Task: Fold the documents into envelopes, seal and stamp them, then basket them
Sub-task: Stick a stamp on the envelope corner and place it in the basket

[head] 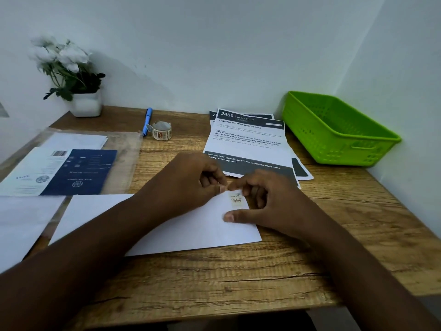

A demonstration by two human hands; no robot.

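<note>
A white envelope lies flat on the wooden desk right in front of you, and a small cream sticker stamp printed with the word "Birthday" sits on its upper right corner. Your left hand curls its fingers and pinches the top edge of that stamp, while your right hand meets it there with a fingertip, its thumb pressed flat on the envelope just below the stamp. Just beyond your hands lies a loose stack of printed documents with dark headers. To their right, against the wall, a green plastic basket sits tilted; you can see nothing inside it. Behind your hands, a roll of stickers stands beside a blue pen. To the left, a clear plastic sleeve holds a blue-and-white printed sheet and more white paper. A white pot of white flowers stands in the far left corner.
</note>
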